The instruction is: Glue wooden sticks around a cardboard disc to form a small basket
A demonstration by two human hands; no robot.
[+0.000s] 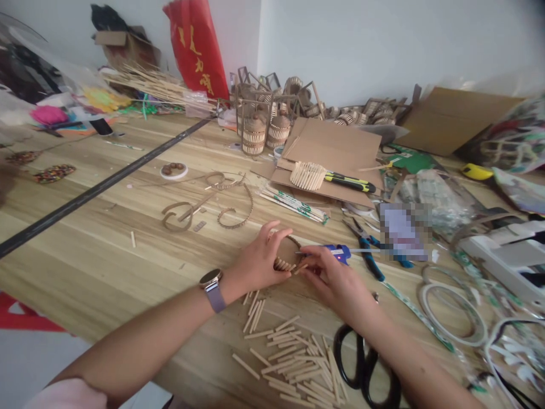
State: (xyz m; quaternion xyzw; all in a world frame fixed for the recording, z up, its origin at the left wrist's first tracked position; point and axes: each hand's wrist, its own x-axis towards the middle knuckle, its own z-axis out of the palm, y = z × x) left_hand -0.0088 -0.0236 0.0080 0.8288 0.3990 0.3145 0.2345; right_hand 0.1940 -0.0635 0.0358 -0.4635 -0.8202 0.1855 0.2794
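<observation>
Pale wood-grained bench [93, 244] spreads out before you, and a pile of loose sticks [293, 363] lies nearest, scattered at many angles. Black-handled scissors [364, 363] rest just right of it, partly under your right forearm.

Beyond the pile, your left hand [255, 261] grips a small hoop [284, 264], thumb on the near side and fingers arched over the far side. It sits between your two hands, to the right of the left palm and just beside the right fingertips. Its dark band curves round at the far side, while a row of short pale pieces lines the near side, following the curve. Being round, it shows no clear long axis. Your right hand [336, 278] pinches a small piece [300, 268] at the hoop's near right edge; its long axis slants, the far end up and to the right.

Just past the right hand lies a blue glue gun [339, 254], with pliers [368, 250] to its right. Farther off, a utility knife [349, 182] rests on cardboard [336, 147]; behind are small lanterns [254, 136], a red bag [198, 51] and the pale wall [383, 45].
</observation>
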